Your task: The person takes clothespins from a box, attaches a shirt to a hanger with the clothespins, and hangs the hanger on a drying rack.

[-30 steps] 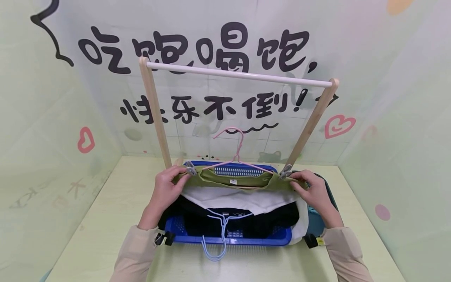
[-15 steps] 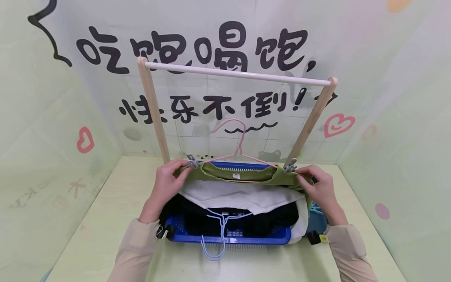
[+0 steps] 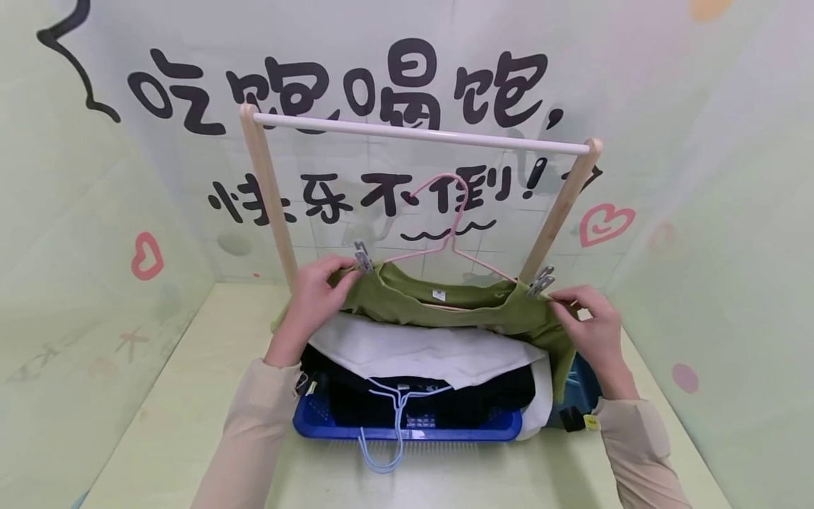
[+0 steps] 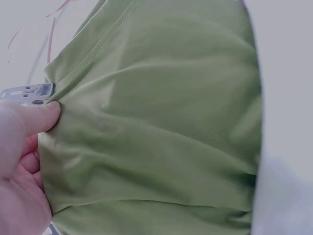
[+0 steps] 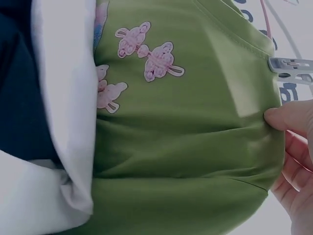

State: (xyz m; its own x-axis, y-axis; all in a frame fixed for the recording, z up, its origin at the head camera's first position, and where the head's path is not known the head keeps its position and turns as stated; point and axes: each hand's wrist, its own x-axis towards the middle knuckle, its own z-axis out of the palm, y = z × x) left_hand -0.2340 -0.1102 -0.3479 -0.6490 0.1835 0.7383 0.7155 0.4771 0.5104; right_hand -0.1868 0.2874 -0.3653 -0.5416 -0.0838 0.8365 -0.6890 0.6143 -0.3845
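A green shirt (image 3: pixel 407 309) hangs on a pink wire hanger (image 3: pixel 453 237), whose hook stands up from the neckline. Grey clips (image 3: pixel 362 256) fasten the shirt to the hanger at both shoulders. My left hand (image 3: pixel 316 297) pinches the left shoulder just outside its clip, thumb (image 4: pixel 46 115) on the front of the cloth. At the other shoulder, my right hand (image 3: pixel 591 326) pinches the fabric beside the second clip (image 5: pixel 293 68). Pink decorations (image 5: pixel 159 61) show on the shirt's front in the right wrist view. The hook is below the rack's white bar (image 3: pixel 420 132) in the head view.
Wooden posts (image 3: pixel 270 191) carry the bar behind the shirt. In front, a blue basket (image 3: pixel 458 433) holds a white garment (image 3: pixel 420 350) and a black garment (image 3: pixel 490 399) with light blue hangers (image 3: pixel 398 417). A teal container (image 3: pixel 575 396) stands at the right.
Both hands have raised the green shirt and its pink hanger up and slightly right, out of the basket area. More of the shirt's front now shows, and the hook is nearer the bar.
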